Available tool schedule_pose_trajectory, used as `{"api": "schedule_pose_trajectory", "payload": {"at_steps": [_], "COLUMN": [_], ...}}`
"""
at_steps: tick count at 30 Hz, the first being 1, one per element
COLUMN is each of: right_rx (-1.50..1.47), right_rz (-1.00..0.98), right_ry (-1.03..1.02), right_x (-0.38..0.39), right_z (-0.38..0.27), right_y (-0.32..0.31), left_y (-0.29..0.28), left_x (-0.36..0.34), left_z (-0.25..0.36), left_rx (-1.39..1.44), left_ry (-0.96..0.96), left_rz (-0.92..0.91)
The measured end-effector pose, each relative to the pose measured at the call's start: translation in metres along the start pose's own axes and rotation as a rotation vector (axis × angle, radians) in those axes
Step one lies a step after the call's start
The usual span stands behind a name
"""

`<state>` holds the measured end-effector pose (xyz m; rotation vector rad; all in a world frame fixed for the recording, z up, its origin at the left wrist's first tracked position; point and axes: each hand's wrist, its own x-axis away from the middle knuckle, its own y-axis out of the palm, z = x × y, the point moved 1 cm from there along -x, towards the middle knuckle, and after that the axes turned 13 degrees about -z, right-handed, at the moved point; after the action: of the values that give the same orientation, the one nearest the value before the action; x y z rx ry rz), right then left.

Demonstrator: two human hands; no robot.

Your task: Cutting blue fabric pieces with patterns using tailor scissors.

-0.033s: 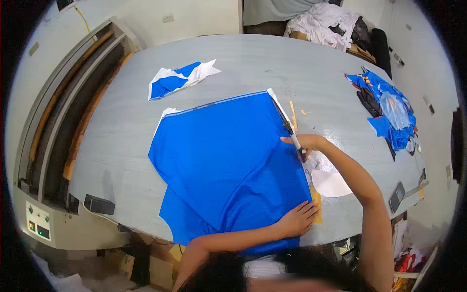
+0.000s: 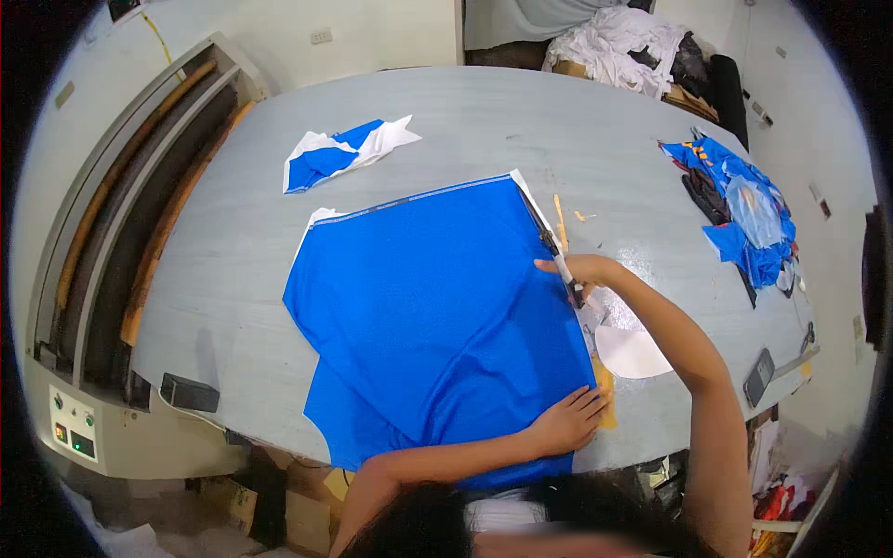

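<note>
A large piece of blue fabric point(image 2: 419, 307) with white margins along its far edge lies on the grey table point(image 2: 484, 121), a fold running diagonally across it. My right hand point(image 2: 588, 272) is closed round the handles of a pair of scissors point(image 2: 547, 240). Their dark blades lie along the upper right edge of the fabric, pointing away from me. My left arm reaches across the near part of the cloth. At its lower right edge my left hand point(image 2: 566, 423) rests flat, fingers stretched out, holding nothing.
A white rounded piece point(image 2: 634, 352) lies beside my right forearm. Farther off is a crumpled blue and white piece point(image 2: 326, 153). At the right sit a heap of blue cloth point(image 2: 749, 214) and a dark phone-like device point(image 2: 759, 376). A long roller machine point(image 2: 139, 223) borders the left; a black box point(image 2: 190, 391) stands near it.
</note>
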<state>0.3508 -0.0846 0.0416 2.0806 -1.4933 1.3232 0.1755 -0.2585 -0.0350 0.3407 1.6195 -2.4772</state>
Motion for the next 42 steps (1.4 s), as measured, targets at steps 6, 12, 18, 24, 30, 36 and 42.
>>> {"api": "schedule_pose_trajectory", "payload": {"at_steps": [6, 12, 18, 24, 30, 36, 42], "right_rx": [0.043, 0.031, 0.046, 0.081, 0.083, -0.057, 0.432], "right_rz": [-0.032, -0.048, -0.067, -0.055, 0.056, 0.238, 0.753], "right_ry": [-0.055, 0.003, -0.023, -0.033, -0.075, -0.209, -0.114], "right_x": [-0.021, -0.015, -0.034, -0.031, -0.065, -0.057, 0.061], "right_z": [0.005, -0.015, -0.007, -0.031, -0.026, 0.016, 0.100], "right_y": [-0.014, -0.019, -0.032, -0.025, -0.036, -0.019, 0.068], "left_y": [-0.003, -0.004, 0.000, 0.002, 0.004, 0.004, -0.010], "left_x": [-0.001, 0.000, -0.005, -0.001, 0.001, -0.003, -0.006], "left_z": [0.000, -0.002, -0.003, -0.008, -0.001, 0.000, -0.007], "left_rx": [-0.003, 0.026, 0.005, -0.010, -0.031, 0.001, 0.017], "left_ry": [0.003, -0.002, 0.014, 0.001, 0.032, 0.028, 0.106], "left_rz": [-0.038, -0.050, -0.045, -0.016, -0.022, -0.128, 0.006]}}
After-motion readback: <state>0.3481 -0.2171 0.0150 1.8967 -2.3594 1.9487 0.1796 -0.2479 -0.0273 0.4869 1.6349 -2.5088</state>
